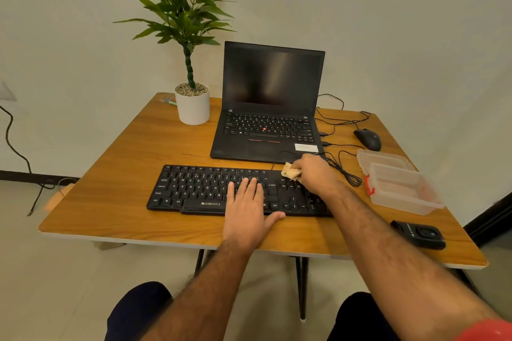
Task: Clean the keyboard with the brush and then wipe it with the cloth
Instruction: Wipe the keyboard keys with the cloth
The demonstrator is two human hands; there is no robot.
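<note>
A black keyboard point(194, 188) lies across the middle of the wooden table point(116, 180). My left hand point(246, 207) rests flat on its centre keys, fingers spread, thumb at the front edge. My right hand point(314, 173) is closed around a crumpled tan cloth point(289, 170) and presses it on the keyboard's upper right part, near the numeric pad. No brush is visible.
An open black laptop point(266, 119) stands behind the keyboard, a potted plant point(192, 104) to its left. At the right are a black mouse point(367, 138), tangled cables point(343, 171), a clear plastic box point(399, 185) and a small black device point(419, 234).
</note>
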